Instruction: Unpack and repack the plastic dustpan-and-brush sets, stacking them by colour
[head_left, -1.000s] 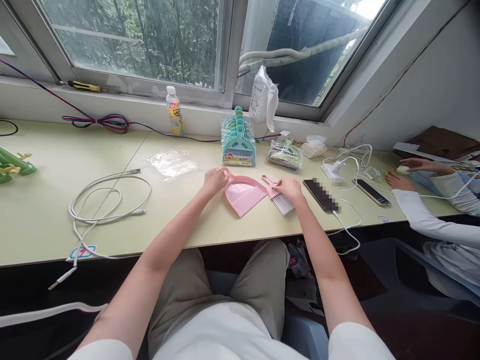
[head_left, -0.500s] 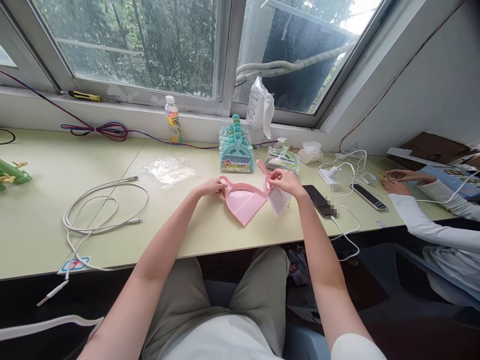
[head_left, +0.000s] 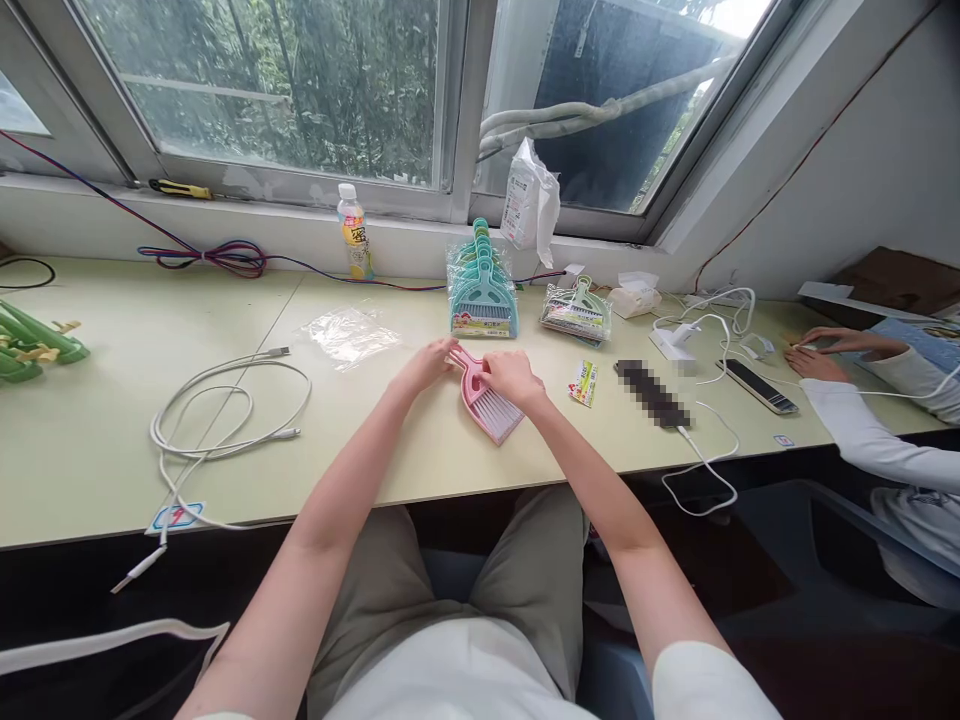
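Observation:
A small pink dustpan (head_left: 474, 412) lies near the front of the table, its handle toward the window. On top of it rests a pink hand brush (head_left: 498, 410) with pale bristles, the two handles roughly lined up. My left hand (head_left: 430, 366) is closed at the handle end, its fingers around the dustpan's handle. With fingers bent, my right hand (head_left: 512, 378) grips the brush at its head. To the right lies a printed card (head_left: 583, 383), and a clear plastic bag (head_left: 354, 335) is spread flat on the left.
Wrapped teal brush-and-dustpan sets (head_left: 484, 298) stand by the wall, beside green wrapped sets (head_left: 577, 310). A drink bottle (head_left: 355, 234) is behind. A coiled white cable (head_left: 225, 415) lies left; a phone (head_left: 651, 393) lies right. Another person's hands (head_left: 821, 355) are at far right.
My right hand has brought the brush left, onto the dustpan. The card it partly covered now shows fully. The view has shifted slightly.

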